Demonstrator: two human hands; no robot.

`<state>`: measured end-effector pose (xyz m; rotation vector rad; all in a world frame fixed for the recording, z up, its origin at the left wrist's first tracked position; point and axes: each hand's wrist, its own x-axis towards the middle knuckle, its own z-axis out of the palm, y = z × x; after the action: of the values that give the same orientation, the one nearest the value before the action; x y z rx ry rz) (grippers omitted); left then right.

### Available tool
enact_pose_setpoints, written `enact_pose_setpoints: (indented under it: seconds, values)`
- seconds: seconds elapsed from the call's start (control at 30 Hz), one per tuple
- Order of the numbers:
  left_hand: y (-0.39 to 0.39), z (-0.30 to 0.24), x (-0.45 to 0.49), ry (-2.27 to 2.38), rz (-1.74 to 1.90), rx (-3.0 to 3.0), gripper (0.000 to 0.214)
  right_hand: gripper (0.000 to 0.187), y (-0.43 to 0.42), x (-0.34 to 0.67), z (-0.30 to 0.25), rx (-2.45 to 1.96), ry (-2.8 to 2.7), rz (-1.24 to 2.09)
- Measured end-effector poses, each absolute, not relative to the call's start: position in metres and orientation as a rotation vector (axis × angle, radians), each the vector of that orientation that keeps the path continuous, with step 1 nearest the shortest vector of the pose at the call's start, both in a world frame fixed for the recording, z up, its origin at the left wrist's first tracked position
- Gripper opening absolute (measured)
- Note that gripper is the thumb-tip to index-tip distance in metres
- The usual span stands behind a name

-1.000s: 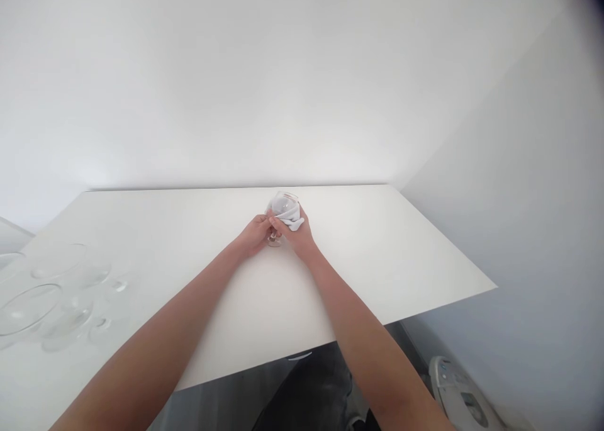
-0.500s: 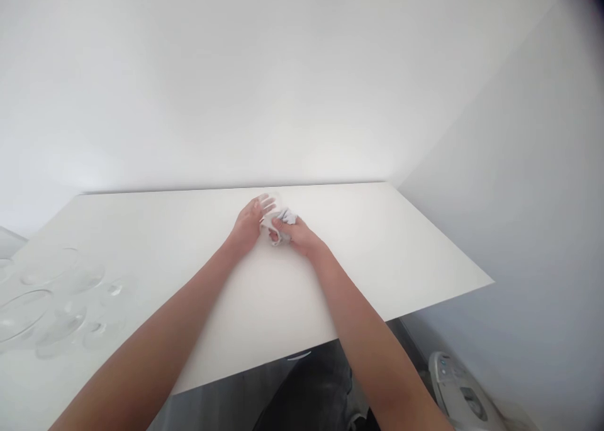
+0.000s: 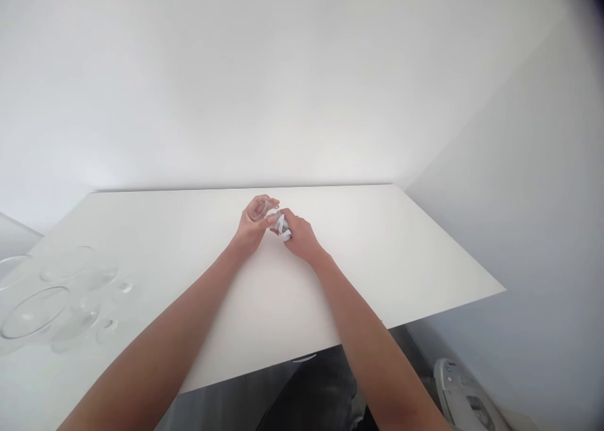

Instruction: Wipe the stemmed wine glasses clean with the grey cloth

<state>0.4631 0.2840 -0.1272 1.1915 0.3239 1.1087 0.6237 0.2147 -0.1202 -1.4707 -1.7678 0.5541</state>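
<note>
Both hands meet over the middle of the white table (image 3: 377, 248). My left hand (image 3: 252, 226) is wrapped round a small clear glass (image 3: 259, 209), whose rim shows between the fingers; the glass looks tilted. My right hand (image 3: 298, 236) is closed on a bunched white cloth (image 3: 282, 224) and presses it against the lower part of the glass. Most of the glass is hidden by the fingers.
Several clear stemmed glasses (image 3: 56, 296) lie or stand at the table's left edge. White walls close the back and the right side. A white appliance (image 3: 467, 399) sits on the floor at the lower right, beyond the table's near edge.
The glass has gone from upright to tilted within my left hand, which now grips its bowl. My right hand with the cloth has shifted from the bowl down toward the base.
</note>
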Motion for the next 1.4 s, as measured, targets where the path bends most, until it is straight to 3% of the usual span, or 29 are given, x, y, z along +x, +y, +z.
enact_pose_setpoints:
  seconds: [0.13,0.2,0.4,0.6,0.67,0.77,0.87,0.93,1.1,1.17,1.33,1.4]
  values:
    - [0.286,-0.126,0.460,0.210,1.016,1.107,0.050,0.039,0.207,0.621,-0.111,-0.915,-1.447,1.579]
    - [0.285,-0.125,0.462,0.212,1.000,1.089,0.053,0.044,0.206,0.619,-0.109,-0.760,-1.302,1.814]
    - [0.284,-0.125,0.468,0.624,1.107,1.108,0.042,0.049,0.213,0.601,-0.116,-1.141,-1.155,1.380]
    - [0.280,-0.120,0.463,0.466,1.028,1.010,0.044,0.043,0.205,0.607,-0.105,-0.747,-0.898,1.933]
    - [0.280,-0.118,0.462,0.389,0.994,0.944,0.049,0.043,0.204,0.609,-0.105,-0.708,-0.933,1.966]
    - [0.282,-0.120,0.464,0.461,1.028,0.942,0.049,0.042,0.208,0.606,-0.109,-0.940,-1.121,1.702]
    - [0.284,-0.123,0.468,0.574,1.108,1.009,0.044,0.030,0.212,0.599,-0.114,-1.458,-1.333,1.083]
    - [0.284,-0.124,0.468,0.555,1.119,1.016,0.044,0.026,0.212,0.598,-0.113,-1.589,-1.385,0.884]
    - [0.282,-0.121,0.460,0.451,1.009,0.950,0.050,0.042,0.207,0.604,-0.106,-0.916,-1.097,1.716]
    - [0.283,-0.120,0.460,0.422,0.995,0.961,0.052,0.047,0.207,0.606,-0.105,-0.810,-1.001,1.840]
    - [0.284,-0.122,0.464,0.455,1.083,1.000,0.045,0.043,0.210,0.601,-0.110,-1.252,-1.159,1.249]
    - [0.283,-0.122,0.464,0.409,1.081,1.003,0.050,0.043,0.209,0.600,-0.110,-1.209,-1.173,1.221]
